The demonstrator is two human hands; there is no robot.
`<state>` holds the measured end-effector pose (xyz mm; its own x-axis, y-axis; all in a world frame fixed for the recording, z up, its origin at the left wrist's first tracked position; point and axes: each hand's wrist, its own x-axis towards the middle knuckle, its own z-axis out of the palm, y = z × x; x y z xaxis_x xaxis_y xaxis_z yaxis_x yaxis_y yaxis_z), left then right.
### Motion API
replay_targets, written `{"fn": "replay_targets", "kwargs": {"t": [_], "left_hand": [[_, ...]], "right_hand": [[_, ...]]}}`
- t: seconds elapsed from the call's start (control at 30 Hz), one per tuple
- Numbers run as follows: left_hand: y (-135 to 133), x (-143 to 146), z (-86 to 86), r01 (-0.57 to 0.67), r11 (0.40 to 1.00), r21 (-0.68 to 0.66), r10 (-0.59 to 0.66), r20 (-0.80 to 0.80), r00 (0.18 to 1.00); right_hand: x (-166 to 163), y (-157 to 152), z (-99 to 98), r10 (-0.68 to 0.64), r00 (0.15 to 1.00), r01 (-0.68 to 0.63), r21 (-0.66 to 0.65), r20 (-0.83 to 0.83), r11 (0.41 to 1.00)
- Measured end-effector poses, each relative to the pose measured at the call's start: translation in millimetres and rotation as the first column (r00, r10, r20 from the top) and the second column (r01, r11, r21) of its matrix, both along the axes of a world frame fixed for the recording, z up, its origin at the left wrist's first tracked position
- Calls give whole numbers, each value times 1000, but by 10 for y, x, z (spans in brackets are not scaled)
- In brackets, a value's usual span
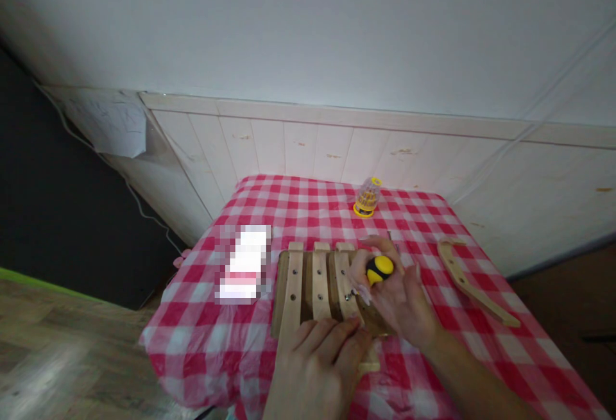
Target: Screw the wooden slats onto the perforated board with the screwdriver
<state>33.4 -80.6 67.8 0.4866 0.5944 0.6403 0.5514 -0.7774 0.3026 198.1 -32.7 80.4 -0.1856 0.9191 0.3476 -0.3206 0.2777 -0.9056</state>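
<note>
My right hand (397,298) is curled round a screwdriver (380,269) with a yellow and black handle. Its tip points down and left at a screw on the rightmost visible wooden slat (344,260). My left hand (327,359) bears down on the near part of the slats, fingers bent over them and close together. Two more pale slats, the middle one (319,279) and the left one (294,279), lie parallel, each with two dark screws. All three rest across a brown wooden board (308,304), whose right part is hidden by my right hand.
A loose curved wooden slat (474,288) lies at the right of the checked tablecloth (298,205). Toward the wall stands a clear, yellow-based bit case (368,197). A blurred-out white object (245,266) lies left of the board. The panelled wall (308,151) borders the table's far edge.
</note>
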Motion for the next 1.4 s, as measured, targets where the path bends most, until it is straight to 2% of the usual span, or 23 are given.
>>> {"fn": "replay_targets", "kwargs": {"t": [0.1,0.3,0.43,0.53,0.8,0.97,1.13,1.23,1.4], "left_hand": [[1,5,-3,-7,1000,3,7,-1,1000],[-3,0,-7,-13,1000,-10,13,12,1000],[6,-1,-9,7,1000,-20,-7,-3,1000],[5,6,-13,4,1000,-18,-4,4,1000],[-9,-13,-21,9,1000,-29,-10,-14,1000],[-8,-16,-25,6,999,-45,-6,-13,1000],[-24,2,-21,11,999,-41,-11,-4,1000],[-22,9,-8,14,1000,-24,-14,5,1000],[-8,0,0,4,999,-43,-4,-11,1000]], "right_hand": [[21,9,-5,26,1000,-25,-51,10,998],[81,-17,-41,11,988,-31,131,152,991],[53,-22,-5,56,994,-73,186,99,980],[32,-32,-19,90,995,-96,149,47,984],[37,-19,-64,78,996,-78,-8,33,997],[74,-38,-56,20,990,-36,112,139,993],[50,-56,-14,86,983,-120,219,160,968],[24,-52,-39,39,988,-78,265,151,961],[-8,-31,-76,52,998,-56,111,42,992]]}}
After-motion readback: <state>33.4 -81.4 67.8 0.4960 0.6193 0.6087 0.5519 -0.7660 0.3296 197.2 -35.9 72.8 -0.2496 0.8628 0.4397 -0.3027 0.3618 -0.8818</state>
